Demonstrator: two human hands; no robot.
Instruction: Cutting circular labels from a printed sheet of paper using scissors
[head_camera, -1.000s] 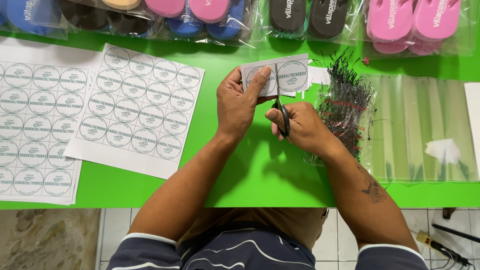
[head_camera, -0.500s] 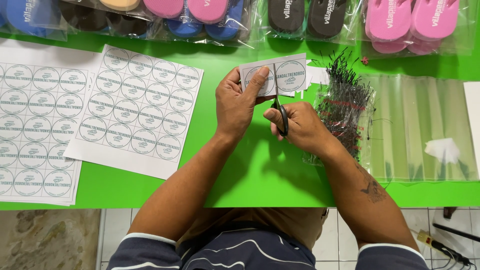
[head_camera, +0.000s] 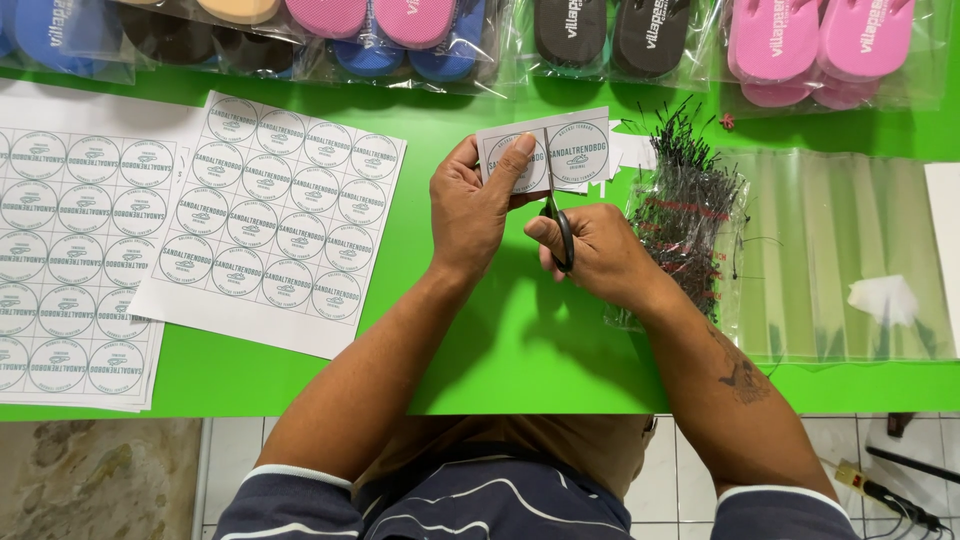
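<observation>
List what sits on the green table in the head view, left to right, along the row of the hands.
Sheets of round labels → left hand pinching a small label strip → scissors in the right hand → bag of black tag pins → clear plastic bags.

Bright green table top (head_camera: 500, 360) fills most of the view, evenly lit, with soft shadows. Below its near edge: white tiled floor (head_camera: 690, 490) with dark grout lines. Mottled stone-like slab (head_camera: 95, 480) at lower left. Dark cables (head_camera: 900, 490) lie on the tiles at lower right.
</observation>
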